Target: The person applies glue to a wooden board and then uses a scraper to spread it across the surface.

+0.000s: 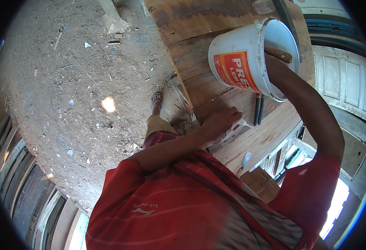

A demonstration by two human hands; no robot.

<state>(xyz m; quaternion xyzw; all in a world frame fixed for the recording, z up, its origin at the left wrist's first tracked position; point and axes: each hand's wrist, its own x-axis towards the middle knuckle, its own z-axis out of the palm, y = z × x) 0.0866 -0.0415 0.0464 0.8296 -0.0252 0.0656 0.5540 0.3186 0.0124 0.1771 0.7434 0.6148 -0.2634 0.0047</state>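
My right forearm [303, 89] reaches into a white plastic bucket [233, 43] with a red and orange label. The bucket's mouth faces right in the head view. Its wall and rim hide my right hand, so I cannot see what the fingers do. Inside the bucket a brown wooden handle [281, 54] shows above my wrist. My left hand [219, 126] is closed around a small whitish bottle [243, 123] with a pointed nozzle, over the wooden bench. Just beyond the nozzle, two slim dark rods [258, 110] lie side by side next to the bucket.
The wooden workbench [187, 25] runs up from my body. A small flat-bladed tool [246, 158] lies at its near right part. A clear container [263, 6] sits at the far end. Scraps litter the dirt floor [87, 75]; boards [22, 187] lean at lower left.
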